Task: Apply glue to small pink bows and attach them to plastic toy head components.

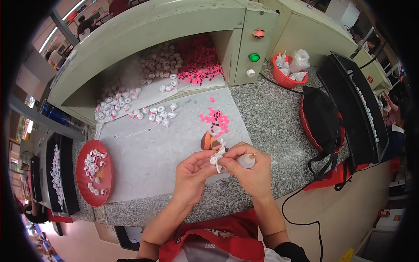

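My left hand (192, 172) is closed, pinching a small crumpled-looking white piece (217, 160) between thumb and fingers. Against it, from the other side, press the thumb and fingertips of my right hand (254, 178). A small translucent bottle (246, 161) with a thin tip is tucked in my right hand. What the white piece is, I cannot make out. Just beyond my fingers lies an orange and brown piece (206, 140), partly hidden. Farther off, small pink pieces (218, 118), some with dark marks, are scattered on the white sheet (157, 161).
A pale green machine (183, 22) arches over many white rounded pieces (118, 102) and pink pieces (198, 65). At left stands a red scalloped dish (95, 198) of white pieces. An orange basket (286, 81) holds bottles; a black bag (321, 118) lies at right.
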Motion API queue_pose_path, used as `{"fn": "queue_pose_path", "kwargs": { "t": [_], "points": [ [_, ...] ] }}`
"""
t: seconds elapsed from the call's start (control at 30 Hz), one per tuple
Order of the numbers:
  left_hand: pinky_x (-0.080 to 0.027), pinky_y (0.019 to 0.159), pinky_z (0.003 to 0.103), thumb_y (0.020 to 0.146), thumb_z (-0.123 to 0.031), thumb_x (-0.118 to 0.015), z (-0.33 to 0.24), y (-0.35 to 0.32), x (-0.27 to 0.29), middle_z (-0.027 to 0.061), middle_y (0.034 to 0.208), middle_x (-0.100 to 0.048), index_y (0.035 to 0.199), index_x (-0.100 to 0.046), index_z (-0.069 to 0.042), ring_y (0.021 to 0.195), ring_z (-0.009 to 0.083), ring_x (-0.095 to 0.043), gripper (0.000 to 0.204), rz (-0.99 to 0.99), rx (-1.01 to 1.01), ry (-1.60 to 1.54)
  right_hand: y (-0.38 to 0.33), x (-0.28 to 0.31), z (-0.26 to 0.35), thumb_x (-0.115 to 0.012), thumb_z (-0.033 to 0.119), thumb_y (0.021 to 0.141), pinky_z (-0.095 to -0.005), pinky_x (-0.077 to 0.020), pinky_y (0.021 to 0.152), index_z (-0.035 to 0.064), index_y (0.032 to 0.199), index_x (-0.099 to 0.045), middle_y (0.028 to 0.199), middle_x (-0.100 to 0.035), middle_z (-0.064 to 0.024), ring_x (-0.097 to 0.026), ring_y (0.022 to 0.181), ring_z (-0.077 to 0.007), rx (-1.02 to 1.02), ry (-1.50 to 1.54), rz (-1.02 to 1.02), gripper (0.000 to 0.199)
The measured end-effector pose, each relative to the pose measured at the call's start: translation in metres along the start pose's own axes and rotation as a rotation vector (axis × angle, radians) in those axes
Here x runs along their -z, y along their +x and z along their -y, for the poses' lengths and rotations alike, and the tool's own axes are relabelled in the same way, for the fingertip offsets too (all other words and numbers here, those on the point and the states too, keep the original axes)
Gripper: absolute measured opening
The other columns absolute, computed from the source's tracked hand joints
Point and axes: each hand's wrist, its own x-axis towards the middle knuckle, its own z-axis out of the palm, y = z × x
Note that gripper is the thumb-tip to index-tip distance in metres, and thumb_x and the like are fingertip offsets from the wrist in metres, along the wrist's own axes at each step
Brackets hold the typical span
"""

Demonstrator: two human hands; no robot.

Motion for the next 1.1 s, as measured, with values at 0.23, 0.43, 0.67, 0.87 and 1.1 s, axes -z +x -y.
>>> {"fn": "queue_pose_path", "kwargs": {
  "t": [0.23, 0.43, 0.67, 0.87, 1.1],
  "points": [
    [-0.05, 0.074, 0.027, 0.075, -0.001, -0.061, -0.005, 0.0, 0.006, 0.0163, 0.097, -0.06, 0.107, -0.051, 0.004, 0.083, 0.0205, -0.061, 0.034, 0.058, 0.098, -0.098, 0.009, 0.024, 0.0, -0.066, -0.003, 0.068, -0.0189, -0.0431, 0.048, -0.0014, 0.073, -0.059, 0.071, -0.059, -0.0051, -0.055, 0.058, -0.0085, -0.038, -0.007, -0.198, 0.009],
    [-0.05, 0.074, 0.029, 0.073, 0.001, -0.061, -0.015, -0.004, 0.01, 0.0163, 0.096, -0.06, 0.105, -0.051, 0.004, 0.082, 0.0221, -0.061, 0.034, 0.079, 0.003, 0.008, 0.012, 0.007, -0.008, -0.064, -0.001, 0.07, -0.0185, -0.0419, 0.047, -0.0014, 0.073, -0.059, 0.07, -0.058, -0.0046, -0.054, 0.057, -0.0077, 0.182, -0.071, -0.04, 0.006],
    [-0.048, 0.078, 0.031, 0.072, 0.009, -0.057, -0.035, -0.005, 0.058, 0.0145, 0.099, -0.059, 0.105, -0.052, 0.004, 0.086, 0.0206, -0.059, 0.034, -0.127, -0.173, 0.264, 0.061, 0.075, 0.0, -0.063, 0.004, 0.073, -0.0193, -0.0424, 0.051, -0.001, 0.082, -0.06, 0.071, -0.059, -0.0046, -0.055, 0.062, -0.0104, 0.398, -0.671, -0.53, 0.011],
    [-0.047, 0.078, 0.029, 0.072, 0.009, -0.057, -0.025, -0.003, 0.065, 0.0138, 0.1, -0.059, 0.105, -0.052, 0.004, 0.088, 0.0192, -0.059, 0.034, -0.23, -0.207, 0.259, 0.058, 0.006, -0.044, -0.072, 0.016, 0.063, -0.0327, -0.0464, 0.07, 0.0049, 0.082, -0.064, 0.091, -0.061, -0.0107, -0.06, 0.078, -0.0251, 0.091, -0.995, 0.08, 0.023],
    [-0.047, 0.077, 0.028, 0.073, 0.009, -0.057, -0.027, -0.006, 0.072, 0.0135, 0.1, -0.059, 0.105, -0.052, 0.004, 0.086, 0.0188, -0.06, 0.033, -0.251, -0.195, 0.251, 0.075, 0.007, -0.074, -0.071, 0.02, 0.064, -0.0379, -0.0458, 0.067, 0.0075, 0.083, -0.064, 0.08, -0.06, -0.0115, -0.059, 0.074, -0.0317, 0.061, -1.197, 0.175, 0.024]
  ]
}}
